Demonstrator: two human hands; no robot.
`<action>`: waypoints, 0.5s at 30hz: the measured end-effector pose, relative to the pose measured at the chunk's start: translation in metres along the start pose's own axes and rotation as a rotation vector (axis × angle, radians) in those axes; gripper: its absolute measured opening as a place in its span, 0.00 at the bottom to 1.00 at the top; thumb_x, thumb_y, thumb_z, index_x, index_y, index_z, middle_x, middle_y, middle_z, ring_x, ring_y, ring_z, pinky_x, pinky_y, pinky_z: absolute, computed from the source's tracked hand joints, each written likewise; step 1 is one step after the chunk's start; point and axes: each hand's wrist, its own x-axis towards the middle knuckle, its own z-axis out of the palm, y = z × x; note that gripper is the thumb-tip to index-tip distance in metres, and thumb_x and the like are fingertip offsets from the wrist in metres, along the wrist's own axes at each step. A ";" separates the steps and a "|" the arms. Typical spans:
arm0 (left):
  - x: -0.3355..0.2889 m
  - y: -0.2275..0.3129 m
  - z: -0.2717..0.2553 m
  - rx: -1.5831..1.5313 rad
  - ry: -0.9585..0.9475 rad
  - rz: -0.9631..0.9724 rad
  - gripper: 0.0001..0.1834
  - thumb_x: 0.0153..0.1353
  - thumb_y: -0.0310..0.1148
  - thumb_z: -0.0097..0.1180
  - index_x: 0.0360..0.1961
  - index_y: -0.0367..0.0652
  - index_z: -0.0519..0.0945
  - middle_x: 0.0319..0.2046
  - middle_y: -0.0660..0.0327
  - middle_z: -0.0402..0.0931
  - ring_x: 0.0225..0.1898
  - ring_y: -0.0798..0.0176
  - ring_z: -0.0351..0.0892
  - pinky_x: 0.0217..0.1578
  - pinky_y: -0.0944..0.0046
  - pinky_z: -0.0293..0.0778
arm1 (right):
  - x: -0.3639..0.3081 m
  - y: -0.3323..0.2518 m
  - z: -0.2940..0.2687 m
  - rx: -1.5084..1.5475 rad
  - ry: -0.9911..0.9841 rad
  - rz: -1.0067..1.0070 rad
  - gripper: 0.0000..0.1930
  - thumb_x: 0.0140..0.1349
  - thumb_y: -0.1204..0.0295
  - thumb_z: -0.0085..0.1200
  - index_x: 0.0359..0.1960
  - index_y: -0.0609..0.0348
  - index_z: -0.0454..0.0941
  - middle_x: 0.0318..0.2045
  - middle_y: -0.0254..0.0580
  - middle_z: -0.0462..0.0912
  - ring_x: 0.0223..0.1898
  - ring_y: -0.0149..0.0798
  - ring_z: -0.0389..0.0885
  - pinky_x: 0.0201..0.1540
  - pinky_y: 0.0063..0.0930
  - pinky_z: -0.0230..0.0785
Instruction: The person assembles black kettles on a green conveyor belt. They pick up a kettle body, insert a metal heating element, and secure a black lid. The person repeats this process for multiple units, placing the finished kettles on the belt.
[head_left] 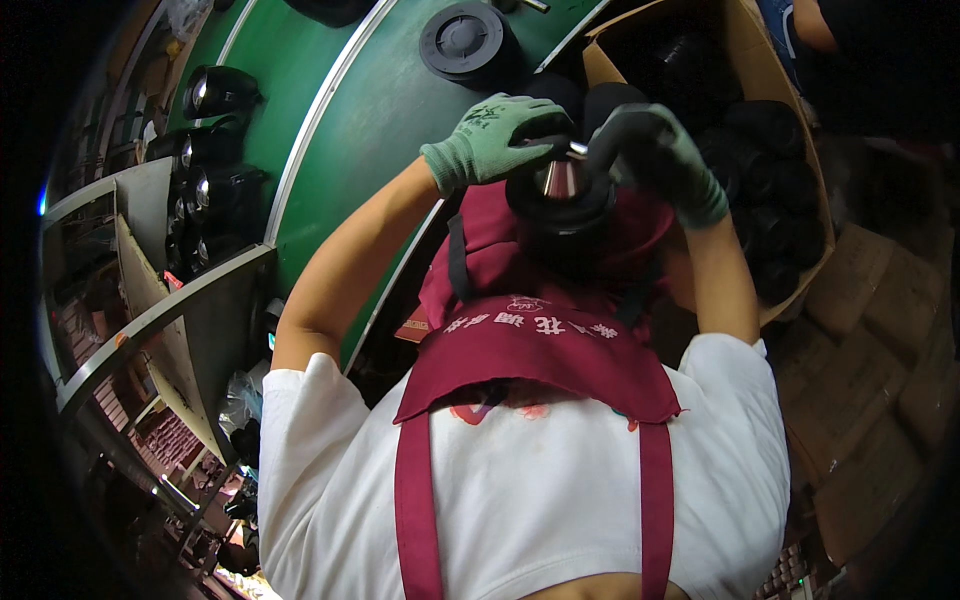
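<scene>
Both of my hands wear green gloves with dark palms and fingers. In front of my apron sits a black round housing (560, 222) with a shiny metal cone (562, 180) rising from its middle. My left hand (500, 138) is closed just above the cone, its fingers curled toward a small bright metal piece (577, 150) at the top. On the other side, my right hand (660, 160) is bent and closed near that same piece, slightly smeared by motion. The dark fingers hide what either hand grips.
A green worktop (385, 130) with metal rails lies ahead and left, bearing a black round part (465, 42). Several black housings with shiny centres, one a black housing (215, 92), line the far left. To the right, an open cardboard box (815, 190) holds several black parts, beside stacked cartons (850, 330).
</scene>
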 end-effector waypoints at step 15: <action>0.067 0.008 0.061 0.048 0.788 -0.205 0.41 0.55 0.36 0.59 0.72 0.48 0.64 0.64 0.51 0.67 0.67 0.44 0.62 0.67 0.43 0.53 | 0.009 -0.003 0.051 0.187 0.732 -0.203 0.14 0.72 0.73 0.52 0.57 0.60 0.77 0.50 0.42 0.83 0.45 0.35 0.84 0.49 0.27 0.79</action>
